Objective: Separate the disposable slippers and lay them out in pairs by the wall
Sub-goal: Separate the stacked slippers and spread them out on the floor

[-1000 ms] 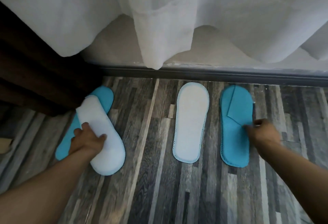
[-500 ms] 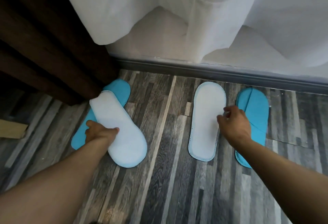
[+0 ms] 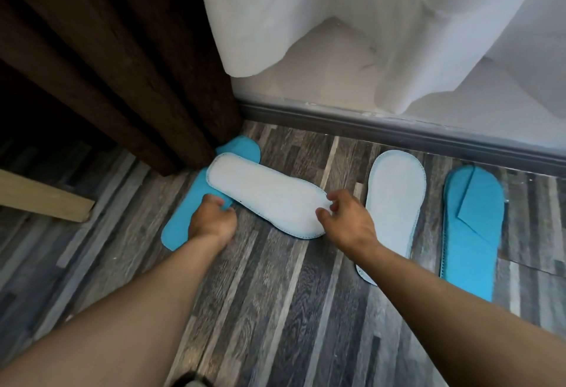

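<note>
The floor (image 3: 275,310) under me is grey wood-grain planks in mixed light and dark strips, running up to a dark grey skirting (image 3: 398,129) along a pale wall (image 3: 330,59). A thick brown curtain (image 3: 122,65) hangs in heavy folds on the left, its hem reaching the floor, and a thin white sheer (image 3: 367,13) drapes above the skirting, its edge hanging clear of the floor. A pale wooden board (image 3: 39,199) lies at the far left. Four flat, felt-like slippers lie near the wall. At the right a blue slipper (image 3: 471,227) lies straight, its strap folded flat, and just beside it a white slipper (image 3: 395,203) lies sole up with stitching round its rim; my right forearm crosses its lower end. At the left a second white slipper (image 3: 266,196) lies slantwise across a second blue slipper (image 3: 180,230), covering its middle, and the toe of that blue one is tucked against the curtain hem. My left hand (image 3: 213,221) rests where the two overlap, fingers curled down onto the blue one at the edge of the white sole; I cannot tell whether they pinch anything. My right hand (image 3: 346,221) sits at the rounded near end of the slanted white slipper, fingers (image 3: 333,195) spread and bent over its rim, thumb at the edge, touching it but not clamped.
</note>
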